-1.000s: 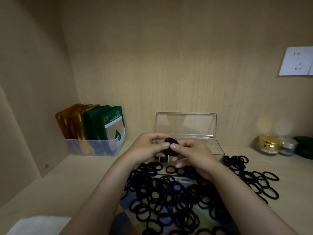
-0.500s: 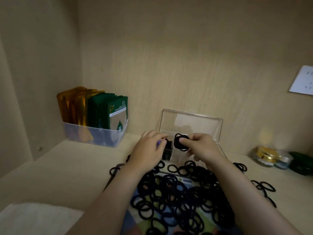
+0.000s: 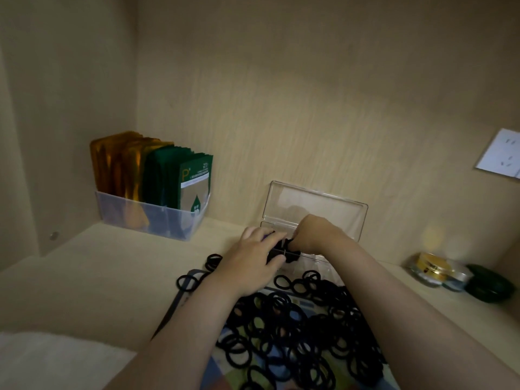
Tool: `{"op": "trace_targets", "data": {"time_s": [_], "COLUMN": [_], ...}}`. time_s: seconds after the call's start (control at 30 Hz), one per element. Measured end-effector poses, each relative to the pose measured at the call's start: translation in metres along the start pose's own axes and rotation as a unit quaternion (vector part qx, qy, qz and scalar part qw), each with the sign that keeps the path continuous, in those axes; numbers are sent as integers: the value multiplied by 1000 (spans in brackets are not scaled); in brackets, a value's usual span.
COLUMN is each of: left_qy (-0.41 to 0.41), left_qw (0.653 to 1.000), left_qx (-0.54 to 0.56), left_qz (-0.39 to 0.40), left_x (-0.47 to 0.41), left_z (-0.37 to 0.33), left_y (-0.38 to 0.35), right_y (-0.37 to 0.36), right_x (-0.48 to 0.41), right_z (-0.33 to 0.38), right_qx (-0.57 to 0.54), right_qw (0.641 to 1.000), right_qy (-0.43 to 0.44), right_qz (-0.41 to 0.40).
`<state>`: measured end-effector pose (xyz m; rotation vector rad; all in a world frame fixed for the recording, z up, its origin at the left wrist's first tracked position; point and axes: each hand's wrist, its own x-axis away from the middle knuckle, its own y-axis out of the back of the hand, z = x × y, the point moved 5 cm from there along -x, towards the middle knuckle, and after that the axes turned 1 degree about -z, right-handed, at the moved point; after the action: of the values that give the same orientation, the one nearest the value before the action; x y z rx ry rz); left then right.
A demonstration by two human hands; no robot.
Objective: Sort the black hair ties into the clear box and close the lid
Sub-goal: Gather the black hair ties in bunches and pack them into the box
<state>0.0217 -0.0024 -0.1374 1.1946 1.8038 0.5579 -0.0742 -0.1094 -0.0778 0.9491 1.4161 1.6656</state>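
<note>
Together, both hands, left (image 3: 254,256) and right (image 3: 315,233), pinch black hair ties (image 3: 284,247) inside the clear box (image 3: 318,260).

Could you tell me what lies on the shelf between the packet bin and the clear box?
Nothing: in the head view, bare shelf separates packet bin from clear box.

Pale wooden shelf (image 3: 98,277); hair ties (image 3: 295,333), clear box (image 3: 315,260), jars (image 3: 433,267)
</note>
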Motion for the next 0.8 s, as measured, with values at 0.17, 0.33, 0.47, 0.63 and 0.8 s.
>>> {"op": "trace_targets", "data": {"time_s": [0.17,0.33,0.47,0.63,0.8], "left_qy": [5,13,16,-9,-5], "left_qw": [1000,999,1000,1000,1000], "left_qx": [-10,-9,5,4,-18], "left_qz": [19,30,18,4,24], "left_x": [1,1,1,2,5], "left_z": [0,-2,-2,-7,-8], "left_y": [-2,-2,-1,3,5], "right_y": [-1,13,8,-16,-9], "right_x": [3,14,28,39,40], "right_z": [1,-14,-17,-4,-10], "right_qx": [-28,-122,-68,143,44], "right_qw": [998,990,987,964,977], "right_qy": [28,72,142,215,201], "right_qz": [56,10,-40,-57,-56]}}
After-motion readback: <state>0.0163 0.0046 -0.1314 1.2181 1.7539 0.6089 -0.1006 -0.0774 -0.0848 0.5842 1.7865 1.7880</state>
